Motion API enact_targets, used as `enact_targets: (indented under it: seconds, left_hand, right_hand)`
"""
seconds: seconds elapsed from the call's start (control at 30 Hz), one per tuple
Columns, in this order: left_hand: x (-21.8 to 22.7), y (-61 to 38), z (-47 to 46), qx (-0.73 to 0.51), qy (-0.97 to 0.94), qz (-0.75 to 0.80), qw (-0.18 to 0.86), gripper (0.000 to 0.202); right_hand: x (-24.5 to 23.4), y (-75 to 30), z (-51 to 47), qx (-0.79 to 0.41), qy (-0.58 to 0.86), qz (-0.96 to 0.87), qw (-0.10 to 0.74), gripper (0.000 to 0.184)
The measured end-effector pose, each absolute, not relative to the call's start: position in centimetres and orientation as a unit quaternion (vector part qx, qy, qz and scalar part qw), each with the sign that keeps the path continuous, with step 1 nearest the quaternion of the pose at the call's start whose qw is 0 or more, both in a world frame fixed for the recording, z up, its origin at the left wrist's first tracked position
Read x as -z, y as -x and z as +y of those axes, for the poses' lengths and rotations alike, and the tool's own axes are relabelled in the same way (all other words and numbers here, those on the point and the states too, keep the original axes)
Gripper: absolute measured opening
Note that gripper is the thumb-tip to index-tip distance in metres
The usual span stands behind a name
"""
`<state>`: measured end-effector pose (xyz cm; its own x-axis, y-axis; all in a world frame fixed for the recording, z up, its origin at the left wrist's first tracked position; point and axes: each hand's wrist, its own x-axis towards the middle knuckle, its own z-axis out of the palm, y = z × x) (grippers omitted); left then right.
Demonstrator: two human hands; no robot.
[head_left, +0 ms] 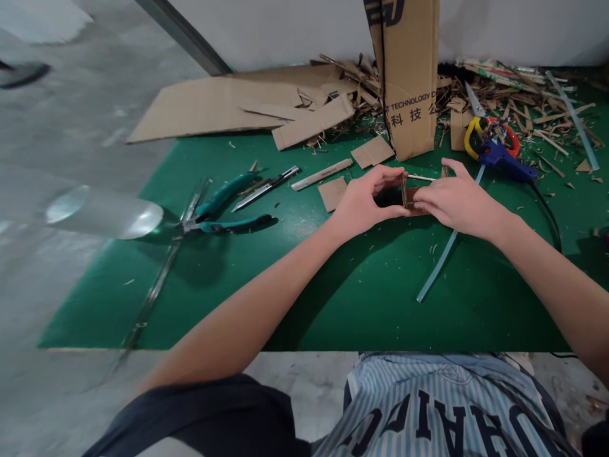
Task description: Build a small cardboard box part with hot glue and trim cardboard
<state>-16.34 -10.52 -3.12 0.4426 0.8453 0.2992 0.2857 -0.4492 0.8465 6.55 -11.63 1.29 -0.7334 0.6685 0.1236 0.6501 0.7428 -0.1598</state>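
My left hand (358,198) and my right hand (454,198) meet over the green table, both closed on a small cardboard assembly (404,190). It has a flat base and upright end pieces. The left thumb and fingers pinch the left upright; the right fingers hold the right part and hide much of it. A thin pale stick (421,178) shows just behind, between the hands. Near the right hand lies a blue glue gun (507,160) with a long translucent glue stick (440,263). Cardboard squares (332,193) lie beside the left hand.
Teal-handled pliers (223,197), a utility knife (265,188) and a clear bottle-like cylinder (102,212) are at left. Scissors (473,101) lie by the glue gun. A tall cardboard piece (412,82) stands at the back among cardboard scraps (523,108). A cable (549,212) runs at right.
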Motion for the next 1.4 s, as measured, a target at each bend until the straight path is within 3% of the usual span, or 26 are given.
enact_targets:
  seconds: [0.17, 0.4, 0.93, 1.1, 1.4]
  left_hand:
    - [2.9, 16.5, -10.6, -0.37, -0.767, 0.371, 0.371, 0.078]
    - [2.8, 16.4, -10.8, -0.37, -0.761, 0.373, 0.38, 0.075]
    - [2.9, 16.3, -10.9, -0.368, -0.766, 0.371, 0.376, 0.075]
    - [2.9, 16.4, -10.8, -0.365, -0.765, 0.374, 0.375, 0.076]
    - [2.9, 16.3, -10.9, -0.373, -0.762, 0.371, 0.379, 0.077]
  right_hand:
    - [-0.6, -7.4, -11.9, -0.06, 0.324, -0.927, 0.181, 0.016]
    - [0.4, -7.4, -12.2, -0.034, 0.358, -0.903, 0.237, 0.024]
    - [-1.2, -7.0, -11.4, -0.073, 0.371, -0.919, 0.11, 0.028]
    - [-0.5, -6.8, -12.8, 0.032, 0.372, -0.915, 0.151, 0.021]
    - [0.4, -6.6, -13.0, 0.108, 0.37, -0.909, 0.162, 0.039]
